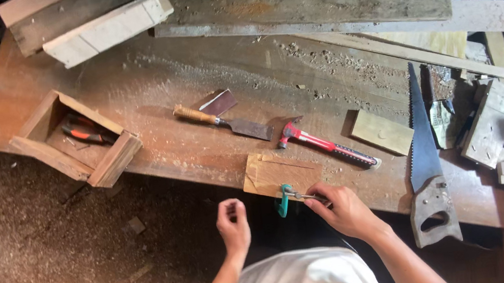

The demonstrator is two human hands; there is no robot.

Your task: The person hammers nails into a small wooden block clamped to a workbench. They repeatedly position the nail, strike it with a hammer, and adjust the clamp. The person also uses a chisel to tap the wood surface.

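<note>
1. R hand [342, 209] at near edge of bench [148, 90], fingers pinched on the metal end of a green-handled tool [287, 199]; could be a small clamp or pliers, too small to tell.
2. Tool sits at the near edge of a small wood block [282, 173], which lies flat at the bench edge, partly overhanging by the look of it.
3. L hand [233, 225] off the bench, in the air just left of the block; fingers curled, thumb and fingertips close together. Can't tell if it holds anything, maybe sth tiny.
4. Nearby: chisel [223, 121] w/ wooden handle, red hammer [325, 145] just behind block, handsaw [425, 164] to the R, open wooden box [73, 140] far L. Sawdust all over.
5. Risks, as I judge: block isn't held by L hand, so any pull on the tool may drag or tip it off the edge.
6. Pinch grip is light; tool could slip out and drop to the floor.
7. Saw teeth face the R forearm; a sideways jerk could catch them.
8. Hammer handle near block; a nudge may knock it.
</note>
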